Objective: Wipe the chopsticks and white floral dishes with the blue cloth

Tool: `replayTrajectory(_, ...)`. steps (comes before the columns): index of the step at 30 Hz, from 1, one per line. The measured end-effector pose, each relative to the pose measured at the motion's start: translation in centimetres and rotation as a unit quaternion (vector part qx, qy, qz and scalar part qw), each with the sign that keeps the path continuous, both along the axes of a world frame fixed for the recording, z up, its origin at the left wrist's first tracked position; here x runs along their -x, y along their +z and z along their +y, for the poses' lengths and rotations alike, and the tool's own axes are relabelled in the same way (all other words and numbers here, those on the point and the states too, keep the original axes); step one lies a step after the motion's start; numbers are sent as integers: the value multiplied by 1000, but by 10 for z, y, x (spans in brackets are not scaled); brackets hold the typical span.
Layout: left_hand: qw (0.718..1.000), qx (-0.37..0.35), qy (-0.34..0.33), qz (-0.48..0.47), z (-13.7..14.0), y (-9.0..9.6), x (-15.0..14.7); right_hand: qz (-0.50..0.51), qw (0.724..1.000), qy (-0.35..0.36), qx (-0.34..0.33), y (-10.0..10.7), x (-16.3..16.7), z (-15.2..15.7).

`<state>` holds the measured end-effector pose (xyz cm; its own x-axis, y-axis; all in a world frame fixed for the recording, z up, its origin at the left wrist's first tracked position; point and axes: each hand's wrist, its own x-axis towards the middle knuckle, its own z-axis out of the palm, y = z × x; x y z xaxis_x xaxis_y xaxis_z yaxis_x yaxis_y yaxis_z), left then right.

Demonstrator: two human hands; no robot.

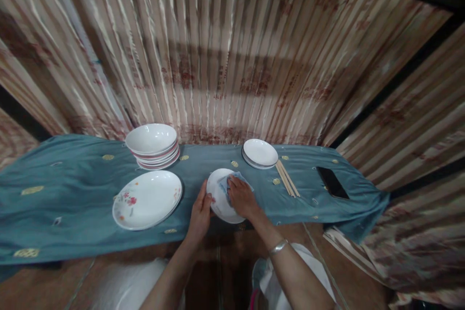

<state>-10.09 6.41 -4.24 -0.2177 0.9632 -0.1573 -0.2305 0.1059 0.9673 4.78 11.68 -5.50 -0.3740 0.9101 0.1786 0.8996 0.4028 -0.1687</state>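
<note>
A small white plate (229, 213) with a floral print is tilted up near the front edge of the table. My left hand (201, 208) grips its left rim, thumb on the upper face. Pressed onto the plate's face is a light blue cloth (244, 180), held under the bent fingers of my right hand (240, 197). A silver bangle (278, 246) circles my right wrist. To the left of my left hand lie large oval plates (148, 199) with a flower pattern, one on another.
Stacked white bowls (151, 139) stand at the back left. A pile of small plates (260, 152) sits at the back, with wooden chopsticks (286, 179) beside it. A black phone (332, 182) lies at the right. Teal cloth (212, 154) covers the table; a pleated curtain (232, 58) hangs behind.
</note>
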Motion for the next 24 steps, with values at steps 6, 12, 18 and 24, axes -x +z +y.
replayTrajectory(6, 1000, -7, 14, 17, 3, -4, -1, -79, 995, 50, 34, 7, -25, -18)
replayTrajectory(12, 1000, 7, 11, 11, 6, -3, -4, -1, 993, 55, 103, 21, -40, -51)
replayTrajectory(18, 1000, 12, -14, -1, 5, -3, -5, 141, 980, 89, 112, 29, -25, -71)
replayTrajectory(24, 995, -53, -10, 81, 6, -11, -7, 318, 932, 133, 107, 32, 4, -66)
